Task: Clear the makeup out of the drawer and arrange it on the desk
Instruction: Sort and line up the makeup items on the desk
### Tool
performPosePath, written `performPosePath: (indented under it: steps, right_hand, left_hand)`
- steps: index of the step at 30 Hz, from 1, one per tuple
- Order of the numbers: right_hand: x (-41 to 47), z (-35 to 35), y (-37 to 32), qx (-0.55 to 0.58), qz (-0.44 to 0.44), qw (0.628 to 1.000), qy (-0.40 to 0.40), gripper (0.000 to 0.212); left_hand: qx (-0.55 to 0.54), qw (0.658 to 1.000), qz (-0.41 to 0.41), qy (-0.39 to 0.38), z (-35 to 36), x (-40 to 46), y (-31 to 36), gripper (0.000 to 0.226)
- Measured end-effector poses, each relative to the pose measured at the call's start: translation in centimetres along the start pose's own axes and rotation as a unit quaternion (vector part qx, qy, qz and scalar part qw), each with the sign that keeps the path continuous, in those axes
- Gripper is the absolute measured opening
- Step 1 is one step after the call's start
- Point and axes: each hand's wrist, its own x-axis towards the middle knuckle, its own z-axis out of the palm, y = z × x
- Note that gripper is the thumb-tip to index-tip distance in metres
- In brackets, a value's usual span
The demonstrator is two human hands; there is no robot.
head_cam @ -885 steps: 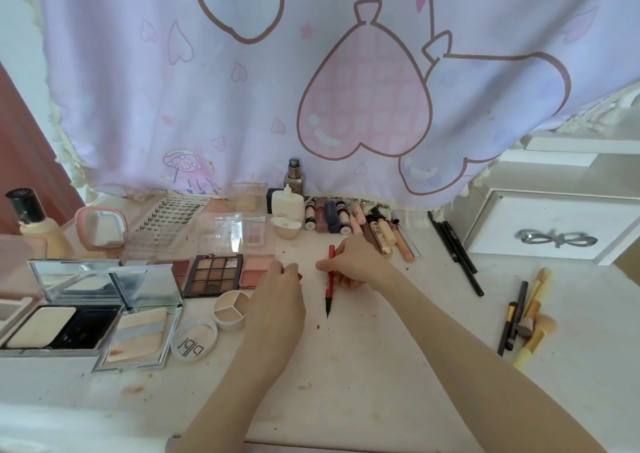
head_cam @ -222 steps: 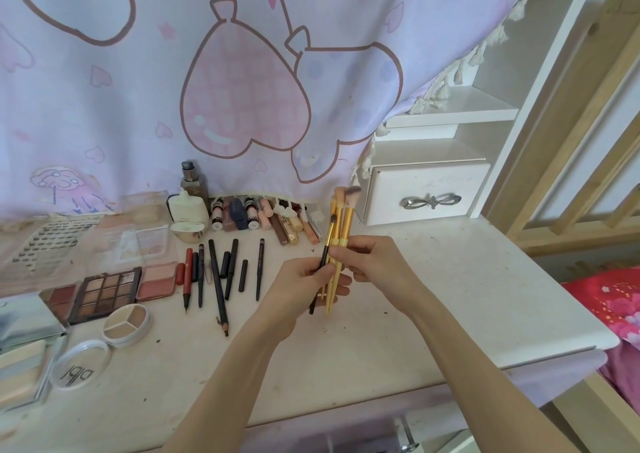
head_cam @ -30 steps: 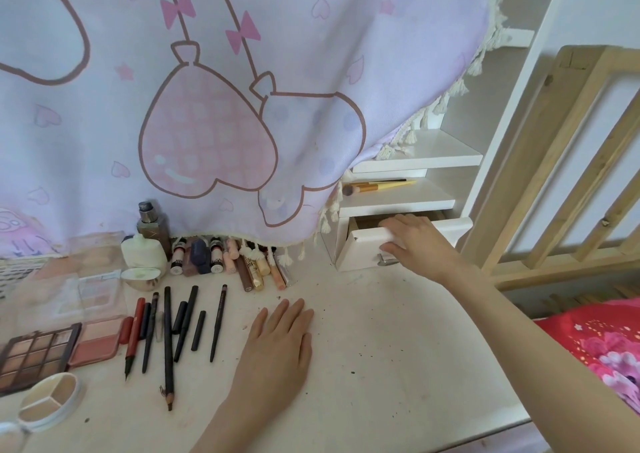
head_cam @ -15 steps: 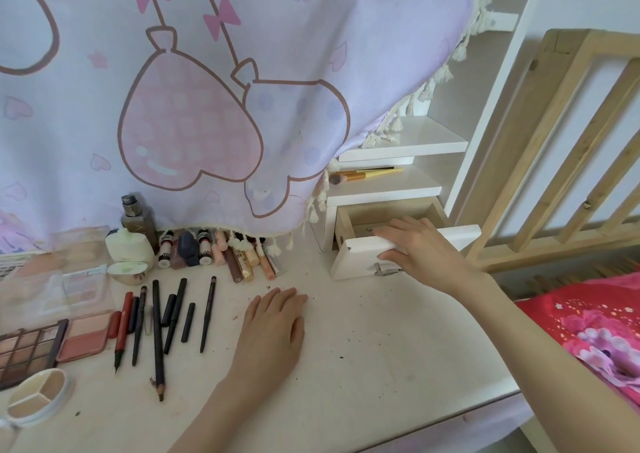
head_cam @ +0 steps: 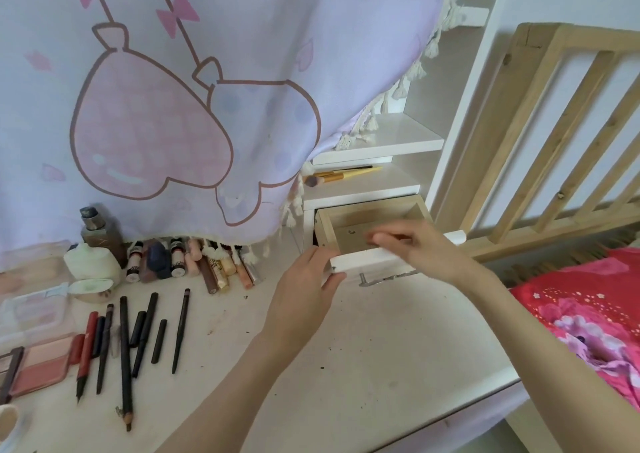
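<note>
Drawer (head_cam: 363,225) now pulled further out than half a second ago; our left hand (head_cam: 304,289) has left the table (head_cam: 381,366) and grips the front's corner; right hand (head_cam: 419,248) reaches inside, fingers (head_cam: 384,239) loosely extended, holding nothing; the visible interior looks bare; pencils (head_cam: 126,334) and tubes (head_cam: 207,262) lie arranged on the table, so we judge clearing nearly finished.

Print on tubes (head_cam: 221,269) under curtain too blurred; perhaps lettering, nothing legible.

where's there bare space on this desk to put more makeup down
Bare desk runs from the row of pencils rightward to the desk's right edge, in front of the open drawer. The left side is crowded: pencils, tubes along the curtain, palettes. The shelf holding the brushes has bare room at its right end.
</note>
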Motion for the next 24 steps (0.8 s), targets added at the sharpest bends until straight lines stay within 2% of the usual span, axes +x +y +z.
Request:
performPosePath:
  steps: [3,6,8,12,18,24]
  right_hand:
    - [2.5,-1.2,1.0,-0.082,0.062,0.995,-0.01,0.027]
    - [3.7,-1.2,1.9,-0.146,0.117,0.979,-0.077,0.034]
    - [3.6,-0.7,2.1,-0.145,0.129,0.973,-0.122,0.041]
    - [3.0,-0.2,2.5,-0.134,0.142,0.97,-0.144,0.053]
    - [2.8,0.6,2.7,-0.182,0.129,0.958,-0.182,0.049]
    - [3.4,1.4,2.1,-0.233,0.121,0.942,-0.209,0.032]
  left_hand:
    - [0.018,0.999,0.029,0.006,0.0,-0.3,-0.1,0.018]
    - [0.046,0.995,0.082,0.014,0.1,-1.1,-0.2,0.017]
    - [0.054,0.993,0.107,0.02,0.1,-1.5,-0.4,0.017]
    - [0.06,0.989,0.136,0.014,0.2,-1.9,-0.6,0.019]
    - [0.066,0.99,0.122,-0.006,0.1,-2.1,-0.5,0.022]
    - [0.067,0.992,0.106,-0.017,-0.1,-2.2,-0.3,0.024]
